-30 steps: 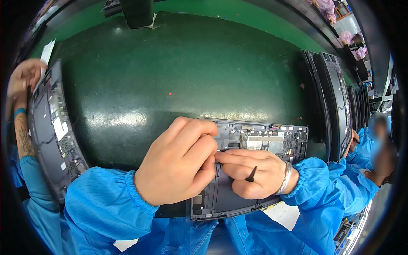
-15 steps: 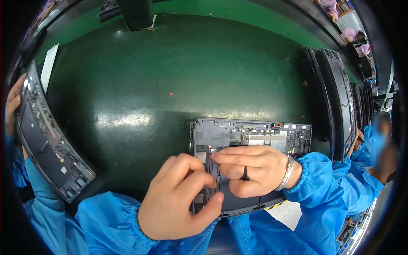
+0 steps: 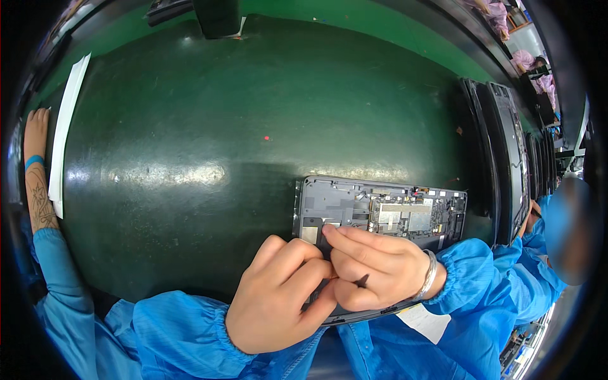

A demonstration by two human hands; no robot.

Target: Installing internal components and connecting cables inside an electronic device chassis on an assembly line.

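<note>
An opened tablet or laptop case (image 3: 329, 199), dark grey with its circuit board (image 3: 405, 215) exposed, lies on the green bench in front of me. My left hand (image 3: 282, 294) is over the case's near left part, thumb and fingers drawn together in a pinch against my right hand's fingers. Across the middle of the case rests my right hand (image 3: 380, 269); its straighter fingers reach the left part and its other fingers are curled under. Whatever lies between the fingertips of either hand is hidden.
A white strip (image 3: 66, 139) lies at the left beside a co-worker's forearm (image 3: 39, 190). Several dark device cases (image 3: 506, 145) stand at the right, near another person in blue (image 3: 538, 253). A black stand (image 3: 217, 18) is at the far edge, and a small red bit (image 3: 266, 138) lies mid-bench.
My left hand has moved right and its fingers have closed against my right hand. The co-worker's device case at the left has left the view; that arm now stretches forward.
</note>
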